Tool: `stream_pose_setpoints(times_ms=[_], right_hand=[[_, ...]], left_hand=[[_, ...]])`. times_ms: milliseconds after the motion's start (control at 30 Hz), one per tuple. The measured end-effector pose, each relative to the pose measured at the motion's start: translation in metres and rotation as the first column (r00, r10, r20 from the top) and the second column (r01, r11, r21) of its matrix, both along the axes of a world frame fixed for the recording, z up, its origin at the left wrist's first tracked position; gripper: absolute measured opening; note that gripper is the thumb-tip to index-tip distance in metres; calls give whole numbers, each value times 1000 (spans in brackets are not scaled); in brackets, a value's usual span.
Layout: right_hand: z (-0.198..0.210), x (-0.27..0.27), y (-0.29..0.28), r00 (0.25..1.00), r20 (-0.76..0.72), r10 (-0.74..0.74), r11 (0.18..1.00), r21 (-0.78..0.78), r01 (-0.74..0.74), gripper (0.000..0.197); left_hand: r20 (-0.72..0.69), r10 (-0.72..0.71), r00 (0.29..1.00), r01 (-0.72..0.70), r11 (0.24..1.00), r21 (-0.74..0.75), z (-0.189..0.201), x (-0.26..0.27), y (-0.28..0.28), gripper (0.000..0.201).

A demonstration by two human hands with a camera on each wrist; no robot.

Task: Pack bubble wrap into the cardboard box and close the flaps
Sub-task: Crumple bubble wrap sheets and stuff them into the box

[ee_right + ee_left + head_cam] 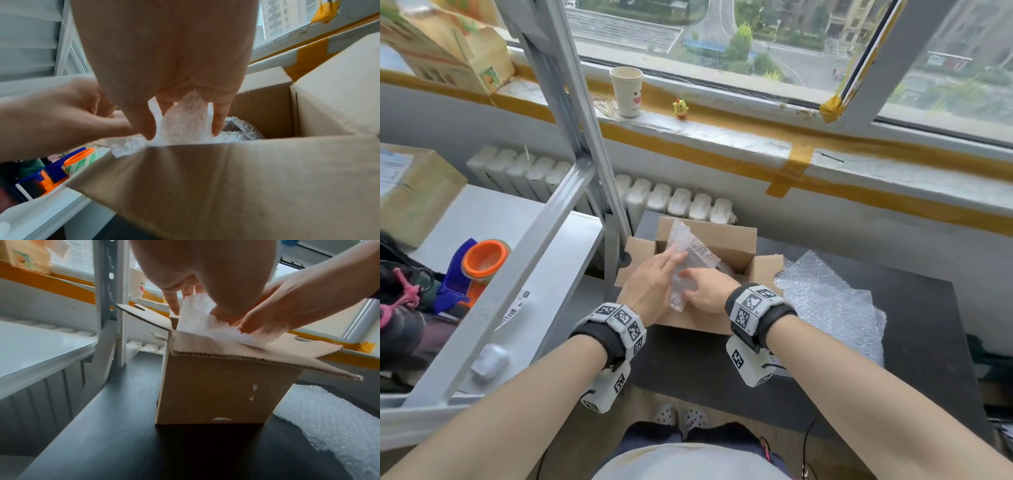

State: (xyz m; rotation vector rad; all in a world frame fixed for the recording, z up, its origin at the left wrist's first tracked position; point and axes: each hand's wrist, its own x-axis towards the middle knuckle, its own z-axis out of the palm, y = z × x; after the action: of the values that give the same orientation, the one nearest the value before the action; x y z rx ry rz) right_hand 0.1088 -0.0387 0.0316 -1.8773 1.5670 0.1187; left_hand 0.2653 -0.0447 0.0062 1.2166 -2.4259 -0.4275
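An open cardboard box (726, 236) (216, 391) (246, 178) stands on the black table (914, 359), its flaps spread outward. A crumpled strip of bubble wrap (690, 251) (197, 319) (185, 123) stands upright in the box mouth, its lower end over the near flap. My left hand (667, 263) holds it from the left, fingers lying along it. My right hand (702, 291) (183, 128) grips its lower part, thumb and fingers on either side. More bubble wrap (236, 129) lies inside the box.
Loose bubble wrap sheets (825, 308) (329, 426) lie on the table right of the box. A metal shelf post (592, 164) rises just left of it. A blue and orange tape dispenser (476, 270) (61, 167) sits on the shelf. A paper cup (626, 90) stands on the sill.
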Motion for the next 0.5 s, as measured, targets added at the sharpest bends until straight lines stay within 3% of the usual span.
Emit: stream_pose_setpoints(times_ms=[167,233,333,400,433,500], right_hand=[[10,-28,4,995,85,-52,994,-92,60,40],[14,-39,4,985,135,-103,979,-161,124,31],[18,-48,3,968,187,-167,909,-351,225,18],[20,-51,1,966,153,-208,860,-442,255,18],[20,-53,-2,967,144,-211,866,-430,254,21],[20,-53,-7,979,126,-157,933,-307,189,30]], left_hand=[[56,-14,998,8,995,97,-3,-8,-6,89],[121,-69,990,57,993,100,-6,-8,-13,83],[246,-151,957,135,987,81,-5,-11,-20,52],[377,-146,915,126,989,79,-5,-11,-23,59],[452,-152,879,121,988,95,-6,-10,-24,67],[550,-151,822,100,988,121,-11,-6,-29,63]])
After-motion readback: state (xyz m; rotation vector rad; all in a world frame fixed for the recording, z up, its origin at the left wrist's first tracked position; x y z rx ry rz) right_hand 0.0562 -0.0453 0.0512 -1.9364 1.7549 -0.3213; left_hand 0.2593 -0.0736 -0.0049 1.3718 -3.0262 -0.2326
